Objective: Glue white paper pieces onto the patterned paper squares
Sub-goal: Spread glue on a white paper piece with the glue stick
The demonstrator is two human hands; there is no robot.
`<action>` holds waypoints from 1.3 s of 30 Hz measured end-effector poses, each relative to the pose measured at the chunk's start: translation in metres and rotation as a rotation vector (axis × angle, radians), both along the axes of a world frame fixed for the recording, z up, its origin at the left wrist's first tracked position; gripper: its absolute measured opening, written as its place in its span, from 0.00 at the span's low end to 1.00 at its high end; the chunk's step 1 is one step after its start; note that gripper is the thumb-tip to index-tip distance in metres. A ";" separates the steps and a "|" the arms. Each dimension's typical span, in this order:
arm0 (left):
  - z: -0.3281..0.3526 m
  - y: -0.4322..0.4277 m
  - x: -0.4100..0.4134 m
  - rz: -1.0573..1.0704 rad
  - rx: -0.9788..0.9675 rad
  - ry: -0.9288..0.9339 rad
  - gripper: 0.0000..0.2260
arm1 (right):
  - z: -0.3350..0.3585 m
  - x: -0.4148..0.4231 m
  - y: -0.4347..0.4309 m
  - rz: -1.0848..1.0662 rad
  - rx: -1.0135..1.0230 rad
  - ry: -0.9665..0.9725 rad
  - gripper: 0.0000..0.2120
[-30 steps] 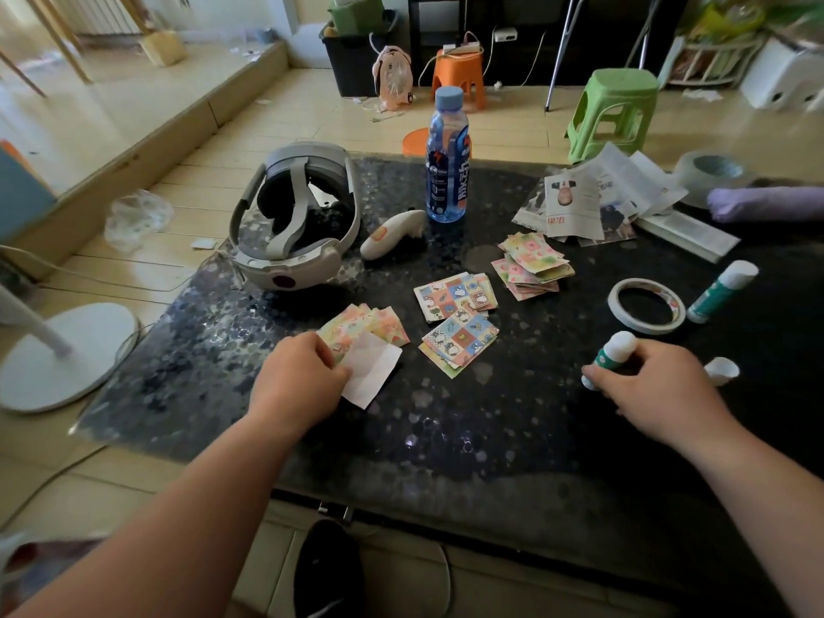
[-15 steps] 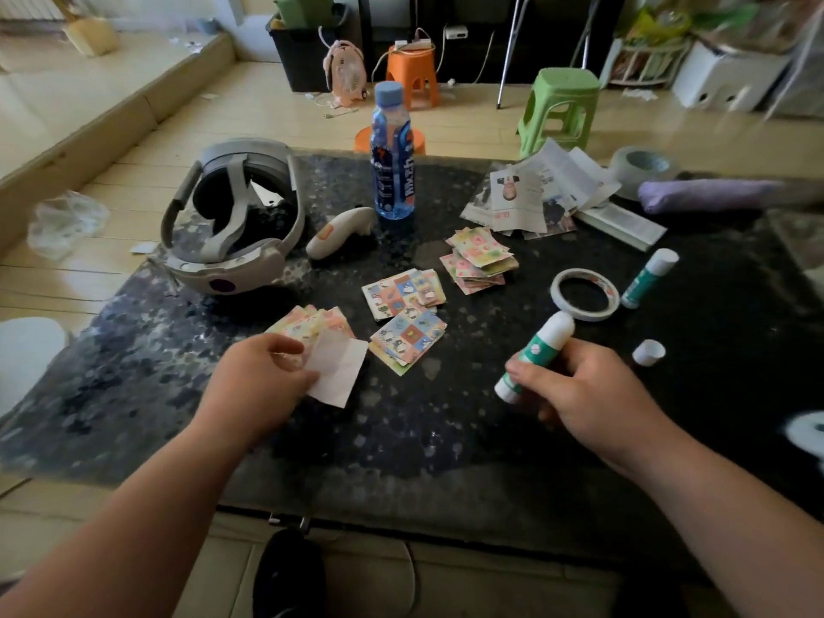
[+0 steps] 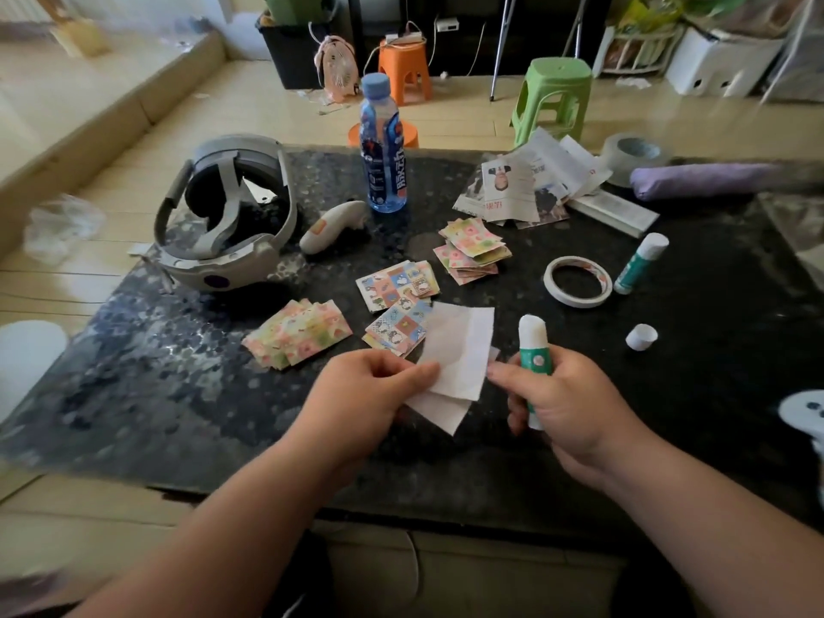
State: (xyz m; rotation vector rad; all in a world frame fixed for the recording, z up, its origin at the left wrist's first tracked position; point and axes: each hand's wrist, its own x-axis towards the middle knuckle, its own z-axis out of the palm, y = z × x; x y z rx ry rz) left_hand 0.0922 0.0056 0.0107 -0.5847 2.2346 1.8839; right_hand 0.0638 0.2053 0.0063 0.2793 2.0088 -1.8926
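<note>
My left hand [image 3: 370,394] pinches the white paper pieces [image 3: 459,354] at its fingertips, my right hand [image 3: 566,399] grips the uncapped glue stick [image 3: 533,350] upright just beside them, so I judge the next move is spreading glue, then pressing a piece onto the patterned squares [image 3: 397,327] just beyond.

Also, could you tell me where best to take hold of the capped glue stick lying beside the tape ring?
Probably the green barrel of the glue stick, pinched across its width from above: it lies flat, and the tape ring sits close on its left, so come from the right.
</note>
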 end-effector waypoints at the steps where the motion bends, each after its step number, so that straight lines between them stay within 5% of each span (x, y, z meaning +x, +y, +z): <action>1: 0.000 0.004 0.000 -0.006 0.001 0.005 0.12 | 0.000 -0.001 -0.002 -0.027 -0.010 0.009 0.09; 4: -0.003 0.009 0.000 -0.023 0.000 0.006 0.14 | 0.002 -0.005 -0.004 -0.131 -0.087 0.042 0.06; 11: -0.002 0.008 0.004 -0.063 -0.044 -0.010 0.16 | 0.010 -0.008 0.000 -0.161 -0.105 0.117 0.20; 15: -0.001 0.004 0.004 -0.069 -0.007 0.001 0.18 | 0.002 -0.012 -0.002 -0.167 0.075 0.163 0.06; 20: 0.005 -0.006 0.003 -0.090 0.037 -0.009 0.19 | 0.001 -0.018 0.002 -0.201 0.094 0.148 0.04; 28: 0.003 -0.067 -0.013 -0.122 -0.571 -0.082 0.10 | -0.003 -0.022 0.021 -0.171 0.053 0.040 0.07; 39: -0.019 -0.049 -0.027 -0.010 -0.445 -0.060 0.10 | -0.008 -0.023 0.038 -0.148 0.147 0.014 0.06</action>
